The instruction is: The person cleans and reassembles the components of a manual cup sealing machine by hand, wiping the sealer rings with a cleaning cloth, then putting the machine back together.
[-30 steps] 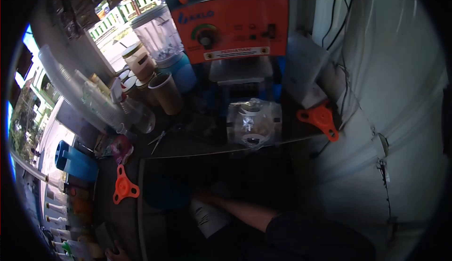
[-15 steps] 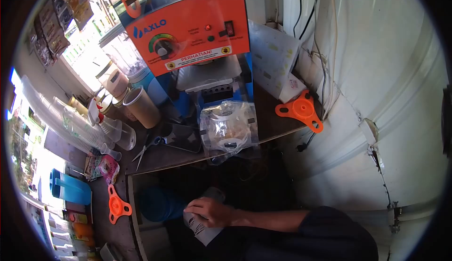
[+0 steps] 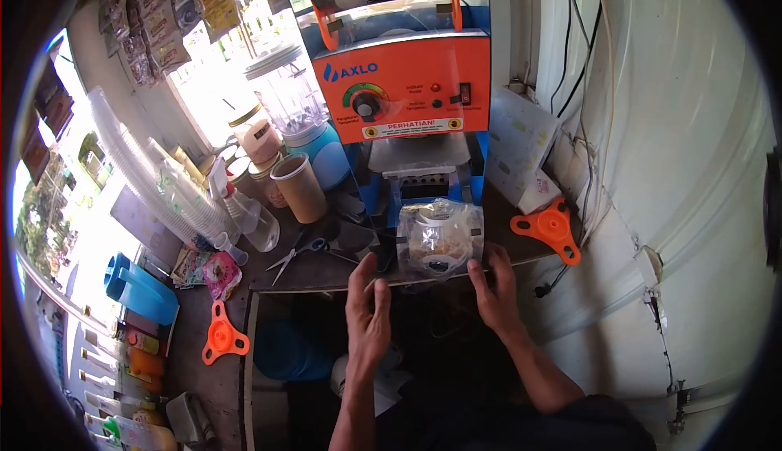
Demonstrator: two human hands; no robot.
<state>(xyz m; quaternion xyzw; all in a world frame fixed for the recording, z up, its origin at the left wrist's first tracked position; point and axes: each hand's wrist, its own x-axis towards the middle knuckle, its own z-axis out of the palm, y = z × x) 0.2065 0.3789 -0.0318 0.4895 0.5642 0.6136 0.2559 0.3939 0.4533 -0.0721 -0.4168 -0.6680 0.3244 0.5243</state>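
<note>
Bag of lids lies at the counter edge, below the orange sealer. My right hand touches its right corner, fingers spread; my left hand, open, nears its left side. Not yet gripped or lifted.

Both hands, the left hand and right hand, reach open-fingered toward a clear plastic bag on the tabletop below an orange sealing machine.
</note>
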